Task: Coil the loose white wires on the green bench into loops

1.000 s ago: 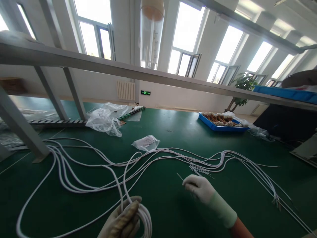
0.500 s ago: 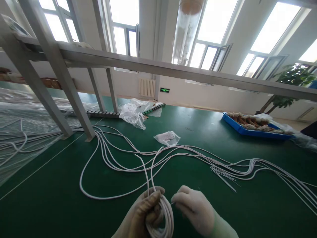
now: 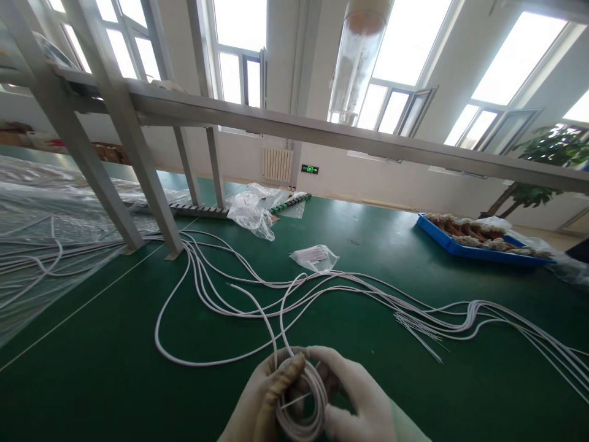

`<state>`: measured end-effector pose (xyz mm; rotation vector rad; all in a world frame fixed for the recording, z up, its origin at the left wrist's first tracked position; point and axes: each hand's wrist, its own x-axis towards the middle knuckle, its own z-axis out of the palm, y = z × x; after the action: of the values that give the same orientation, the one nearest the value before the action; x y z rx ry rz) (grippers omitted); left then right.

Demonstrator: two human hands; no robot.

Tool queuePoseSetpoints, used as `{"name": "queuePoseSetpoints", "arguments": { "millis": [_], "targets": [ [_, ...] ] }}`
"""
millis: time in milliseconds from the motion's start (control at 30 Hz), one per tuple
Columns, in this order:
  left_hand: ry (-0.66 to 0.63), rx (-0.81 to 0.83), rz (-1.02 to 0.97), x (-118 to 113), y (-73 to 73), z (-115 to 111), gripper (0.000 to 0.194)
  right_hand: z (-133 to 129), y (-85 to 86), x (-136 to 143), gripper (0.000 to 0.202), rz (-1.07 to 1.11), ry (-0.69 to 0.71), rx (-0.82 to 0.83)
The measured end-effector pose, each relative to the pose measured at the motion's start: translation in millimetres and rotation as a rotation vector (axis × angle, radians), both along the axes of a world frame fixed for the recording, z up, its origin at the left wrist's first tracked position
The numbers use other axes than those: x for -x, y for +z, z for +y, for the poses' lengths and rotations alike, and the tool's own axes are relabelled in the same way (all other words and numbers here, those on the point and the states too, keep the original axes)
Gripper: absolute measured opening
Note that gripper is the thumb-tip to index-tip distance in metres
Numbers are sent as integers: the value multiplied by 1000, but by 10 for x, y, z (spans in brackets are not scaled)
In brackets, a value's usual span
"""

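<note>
A coil of white cable (image 3: 315, 399) stands at the bottom centre, two strands rising from its top onto the green table. My gloved left hand (image 3: 271, 393) is wrapped round the coil's left side, its stained thumb across the strands. On the right side, my gloved right hand (image 3: 356, 390) curves round the coil, fingers behind it and thumb at its lower right edge. A thin white tie (image 3: 295, 401) crosses the coil's opening; its far end is hidden. Long white cables (image 3: 363, 283) run across the table behind the hands.
Loose thin ties (image 3: 418, 334) lie right of centre, and a clear bag (image 3: 315, 258) sits behind the cables. A metal frame (image 3: 151, 178) stands at left, its bar crossing the view. Farther off are crumpled plastic (image 3: 251, 212) and a blue tray (image 3: 483, 250).
My right hand has moved left and closed round the coil's right side. The thin tie now crosses the coil's opening. The loose cable end has shifted left.
</note>
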<state>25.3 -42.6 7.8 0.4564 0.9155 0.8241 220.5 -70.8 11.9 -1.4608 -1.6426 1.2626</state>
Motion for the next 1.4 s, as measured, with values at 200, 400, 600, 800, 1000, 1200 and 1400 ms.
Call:
{"name": "queuePoseSetpoints", "arguments": {
  "millis": [200,400,600,800,1000,1200,1400],
  "targets": [
    [-59,-70,3,-20,200,7,31,55,-77,110,84,-175,-64,40],
    [-101,25,-60,-134,175,48,25,125,-195,9,49,-442,100,-394],
    [-124,64,-4,-185,-129,197,40,162,-237,24,51,-582,179,-499],
    [-132,3,8,-79,-117,186,31,153,-199,81,38,-348,11,-486],
    [-114,14,-82,-105,-74,152,43,185,-181,108,33,-82,-153,-333],
    [-91,33,-129,-165,-181,163,55,241,-114,88,31,-15,-137,-217],
    [-132,11,-155,-99,-129,123,36,380,-108,-222,48,240,-134,-135]
  ]
}}
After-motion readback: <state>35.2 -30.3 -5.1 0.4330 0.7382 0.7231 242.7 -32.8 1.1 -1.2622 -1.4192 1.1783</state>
